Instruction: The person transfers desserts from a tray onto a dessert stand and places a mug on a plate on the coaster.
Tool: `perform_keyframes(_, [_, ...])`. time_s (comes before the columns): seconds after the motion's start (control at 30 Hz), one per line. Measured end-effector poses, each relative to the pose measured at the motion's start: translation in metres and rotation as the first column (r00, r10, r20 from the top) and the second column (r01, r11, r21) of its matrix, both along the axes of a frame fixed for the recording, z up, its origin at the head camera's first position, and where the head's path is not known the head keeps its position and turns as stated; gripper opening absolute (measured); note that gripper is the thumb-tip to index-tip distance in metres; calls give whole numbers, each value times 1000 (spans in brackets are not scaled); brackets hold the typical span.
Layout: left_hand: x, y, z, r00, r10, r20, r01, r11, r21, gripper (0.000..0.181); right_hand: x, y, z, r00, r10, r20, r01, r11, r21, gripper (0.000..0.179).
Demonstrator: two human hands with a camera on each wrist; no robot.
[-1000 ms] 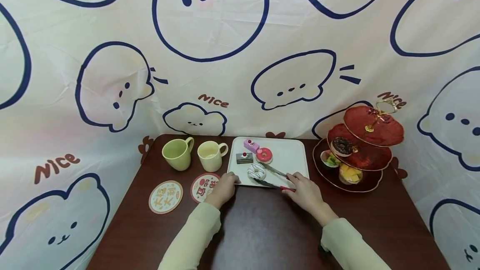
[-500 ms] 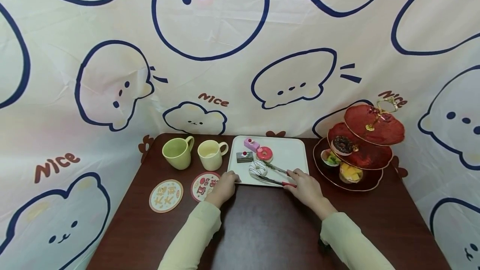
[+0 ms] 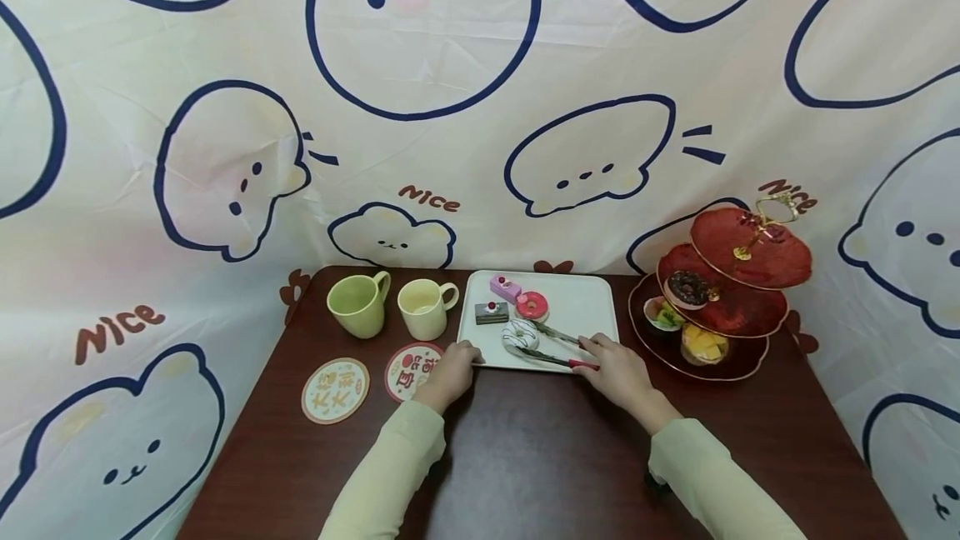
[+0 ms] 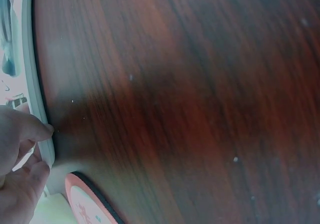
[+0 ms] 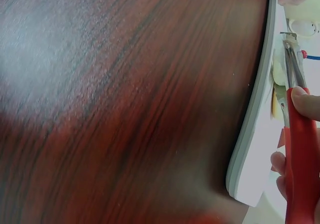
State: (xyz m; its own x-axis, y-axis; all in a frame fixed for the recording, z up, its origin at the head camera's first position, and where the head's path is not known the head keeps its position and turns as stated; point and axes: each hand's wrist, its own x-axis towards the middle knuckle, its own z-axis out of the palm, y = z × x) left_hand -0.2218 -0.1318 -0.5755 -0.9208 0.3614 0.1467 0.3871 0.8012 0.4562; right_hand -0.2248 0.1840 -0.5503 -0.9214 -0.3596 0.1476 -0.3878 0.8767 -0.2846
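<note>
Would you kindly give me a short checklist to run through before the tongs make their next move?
1. Tongs in hand: ok, the right hand grips the red handle.
2. Tray steadied: ok, the left hand pinches its near-left edge.
3. White donut between the tong arms: ok, one lies on each side.
4. Squeeze firm enough to lift: cannot tell.
5. Free space around the white donut: not ok, the pink donut sits right behind it.

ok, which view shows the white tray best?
Head. It shows the white tray nearly whole, from above. Left wrist view catches only a strip along its near edge, where the left hand grips it; right wrist view shows the near edge, one corner and a foreshortened slice of its surface.
</note>
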Motion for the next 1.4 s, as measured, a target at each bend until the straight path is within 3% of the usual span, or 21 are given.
perform_keyframes(0.57, [4,2,-1,1000,8,-9,-8,1000,19,27,5,17,10,1000,-11,-13,11,1000,9,55])
perform_keyframes(0.83, [2,2,0,1000,15,4,-15,1000,12,27,8,27,19,996,-28,-82,28,1000,-1,55])
perform_keyframes(1.17, [1,0,1,1000,-6,-2,6,999,49,27,14,38,37,992,-40,-116,37,999,-28,57])
perform_keyframes(1.3, [-1,-3,-3,999,-23,-36,26,997,69,28,17,41,46,992,-59,-107,57,998,-22,57])
perform_keyframes(1.4, [-2,-2,-4,1000,-16,-21,17,998,62,28,21,43,52,993,-74,-94,73,997,-10,57])
